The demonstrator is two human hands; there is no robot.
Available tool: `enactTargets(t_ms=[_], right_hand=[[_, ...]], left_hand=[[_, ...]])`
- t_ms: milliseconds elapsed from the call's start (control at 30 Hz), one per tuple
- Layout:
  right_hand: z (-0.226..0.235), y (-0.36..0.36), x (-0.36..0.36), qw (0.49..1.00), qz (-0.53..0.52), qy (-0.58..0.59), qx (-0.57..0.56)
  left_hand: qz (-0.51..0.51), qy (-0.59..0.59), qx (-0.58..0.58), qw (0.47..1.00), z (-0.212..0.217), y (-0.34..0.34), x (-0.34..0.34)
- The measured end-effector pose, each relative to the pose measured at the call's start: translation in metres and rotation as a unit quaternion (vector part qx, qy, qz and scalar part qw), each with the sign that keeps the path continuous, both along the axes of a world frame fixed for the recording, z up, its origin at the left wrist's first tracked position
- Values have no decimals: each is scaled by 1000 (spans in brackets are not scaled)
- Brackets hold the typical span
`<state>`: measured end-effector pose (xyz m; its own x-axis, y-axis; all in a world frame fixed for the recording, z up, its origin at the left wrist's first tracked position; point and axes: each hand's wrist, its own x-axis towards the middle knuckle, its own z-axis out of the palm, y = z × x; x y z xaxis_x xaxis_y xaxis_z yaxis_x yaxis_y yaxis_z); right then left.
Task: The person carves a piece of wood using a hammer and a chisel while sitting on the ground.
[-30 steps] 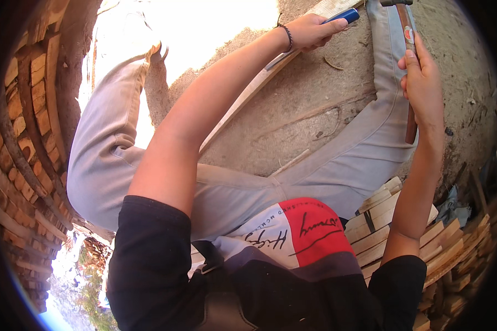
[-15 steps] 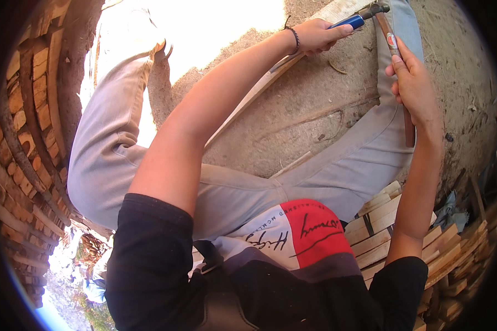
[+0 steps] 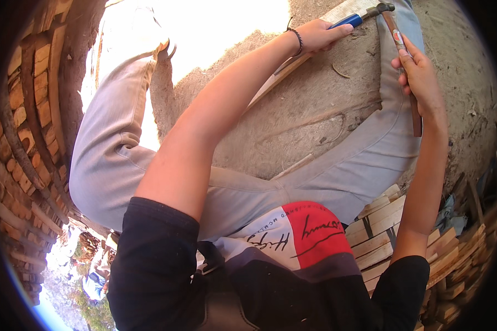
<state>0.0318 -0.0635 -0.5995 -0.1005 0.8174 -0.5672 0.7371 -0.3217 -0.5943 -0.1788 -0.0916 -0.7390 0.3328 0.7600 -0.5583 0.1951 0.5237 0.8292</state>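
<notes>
My left hand [image 3: 317,37] is closed around a chisel with a blue handle [image 3: 346,22]. Its blade is mostly hidden by the hand, close over a long pale wooden board [image 3: 279,79] that slants across the ground. In my right hand [image 3: 419,74] is a hammer with a brown wooden handle [image 3: 391,25], gripped partway down. The dark metal hammer head [image 3: 380,9] is at the butt end of the chisel and looks to be touching it. The lower end of the hammer handle passes behind my right wrist.
My legs in grey trousers [image 3: 337,157] are spread on either side of the dirt ground [image 3: 298,127]. Cut wooden strips [image 3: 378,231] are piled at lower right, beside a bluish cloth [image 3: 451,216]. Stacked wood [image 3: 25,116] rises on the left. Bright sunlight falls at upper left.
My right hand and the hammer have shifted slightly to the right and up. My left forearm has moved a little to the right, while the chisel stays nearly in place.
</notes>
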Motion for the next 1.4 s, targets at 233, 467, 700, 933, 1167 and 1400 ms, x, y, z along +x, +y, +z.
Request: enactTargets(t_ms=[233,467,700,933,1167,1400], right_hand=[[-9,-1,-2,998,-35,47,-10],[-9,9,7,989,-108,94,38],[-2,14,2,999,-8,53,6],[-4,8,-5,995,-37,94,-1],[-7,-11,-13,988,-98,106,46],[0,16,18,995,-47,90,21]], left_hand=[[-4,-3,22,1000,-3,-1,0],[-5,1,14,1000,-10,2,1],[13,-6,-13,1000,-4,-1,2],[21,-14,-7,1000,-6,-2,3],[16,-8,17,1000,-9,-1,4],[25,-13,1,1000,-10,-2,5]])
